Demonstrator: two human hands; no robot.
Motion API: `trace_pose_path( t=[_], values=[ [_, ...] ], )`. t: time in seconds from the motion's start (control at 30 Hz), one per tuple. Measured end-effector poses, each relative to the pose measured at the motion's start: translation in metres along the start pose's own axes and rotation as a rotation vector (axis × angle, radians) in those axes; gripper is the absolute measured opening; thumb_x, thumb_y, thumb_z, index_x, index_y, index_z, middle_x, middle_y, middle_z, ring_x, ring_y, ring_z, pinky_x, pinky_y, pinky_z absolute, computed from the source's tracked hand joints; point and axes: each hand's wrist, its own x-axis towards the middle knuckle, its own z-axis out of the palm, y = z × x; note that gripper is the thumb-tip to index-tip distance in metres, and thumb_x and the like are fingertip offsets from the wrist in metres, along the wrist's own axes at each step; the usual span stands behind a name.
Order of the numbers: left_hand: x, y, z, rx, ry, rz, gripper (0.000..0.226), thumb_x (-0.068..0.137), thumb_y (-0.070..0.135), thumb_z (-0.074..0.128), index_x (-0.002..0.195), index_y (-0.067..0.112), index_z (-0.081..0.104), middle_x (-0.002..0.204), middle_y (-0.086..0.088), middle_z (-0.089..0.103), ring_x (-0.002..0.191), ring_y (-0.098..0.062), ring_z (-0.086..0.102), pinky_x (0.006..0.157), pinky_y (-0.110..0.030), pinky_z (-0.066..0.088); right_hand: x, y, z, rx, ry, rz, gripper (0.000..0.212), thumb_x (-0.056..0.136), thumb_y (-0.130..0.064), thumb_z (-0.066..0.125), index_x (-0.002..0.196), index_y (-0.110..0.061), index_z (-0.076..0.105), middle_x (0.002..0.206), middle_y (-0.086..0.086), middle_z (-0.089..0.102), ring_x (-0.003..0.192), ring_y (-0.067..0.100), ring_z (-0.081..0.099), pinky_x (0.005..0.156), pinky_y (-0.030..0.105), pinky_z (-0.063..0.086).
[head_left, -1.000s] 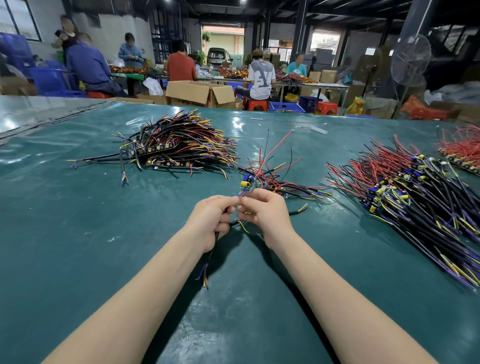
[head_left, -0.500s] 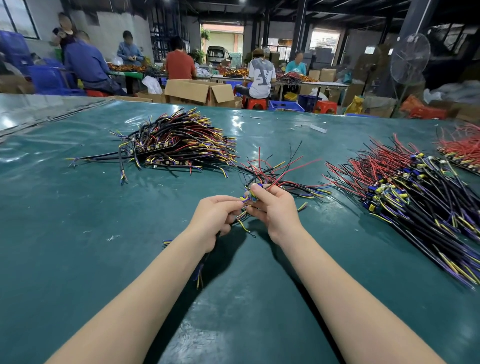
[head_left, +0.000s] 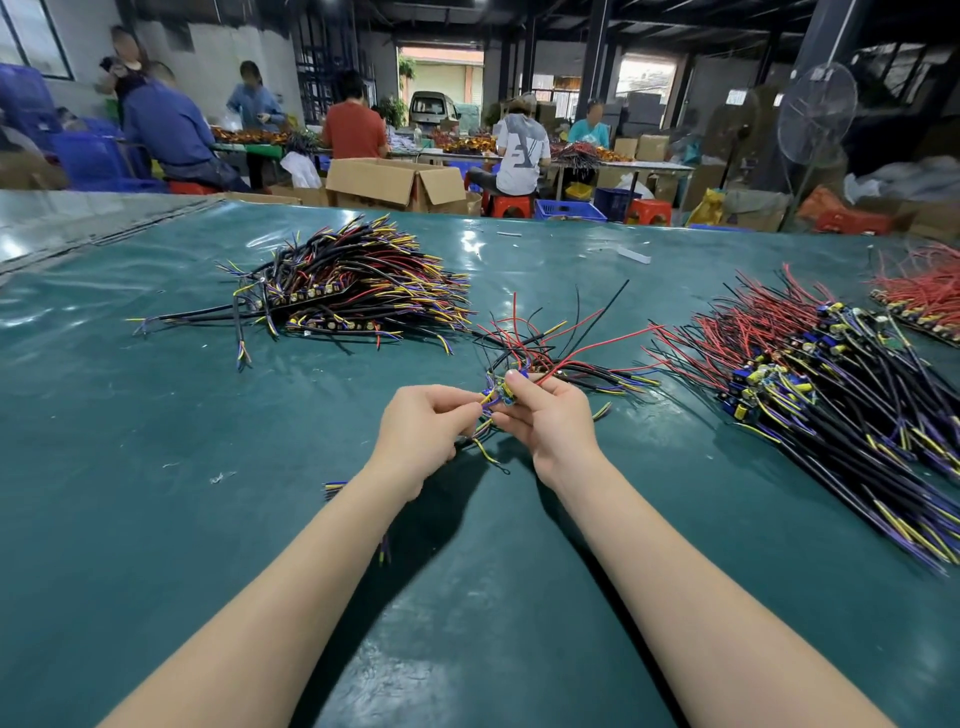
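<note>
Green table (head_left: 156, 467), cardboard box (head_left: 395, 182), standing fan (head_left: 815, 111)

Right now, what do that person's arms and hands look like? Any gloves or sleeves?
No gloves and no sleeves in view. The left hand and right hand are bare, and so are the left forearm and right forearm, right down to the picture's bottom edge. I see no watch, bracelet or ring, and no markings.
</note>
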Motion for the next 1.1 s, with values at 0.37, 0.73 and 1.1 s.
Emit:
trace_pose_path(
  t=[0.37,0.73,1.1],
  values=[
    [0.0026,-0.0008,-0.0039,0.117,-0.017,0.165,0.031,0.08,0.002,0.064,0.069,0.03,0.07,0.054,0.001,0.062,0.035,-0.004,0.045,0.041,-0.013,0.038,0.0042,-0.0016,-0.0024,0.165,0.029,0.121,0.016,0.09,-0.007,0.056,0.074,-0.007,0.055,0.047,0.002,0.062,0.038,0.01,0.058,0.043,0.017,0.05],
    [0.0045,-0.001,-0.0021,0.121,0.102,0.041,0.03,0.076,0.006,0.06,0.05,0.023,0.059,0.037,0.011,0.048,0.042,-0.006,0.047,0.042,-0.014,0.034,0.0028,0.0011,-0.0018,0.007,-0.168,0.019,0.016,0.084,0.004,0.057,0.075,-0.009,0.056,0.05,-0.005,0.062,0.045,0.006,0.059,0.048,0.016,0.051],
    [0.0017,-0.0025,0.0021,0.18,0.131,0.245,0.024,0.079,0.011,0.067,0.063,0.029,0.066,0.044,0.01,0.05,0.044,-0.008,0.042,0.052,-0.021,0.035,0.0034,-0.0004,-0.0004,0.069,-0.159,-0.001,0.017,0.089,-0.003,0.054,0.074,-0.011,0.054,0.052,-0.002,0.061,0.045,0.009,0.059,0.049,0.019,0.052]
  ],
)
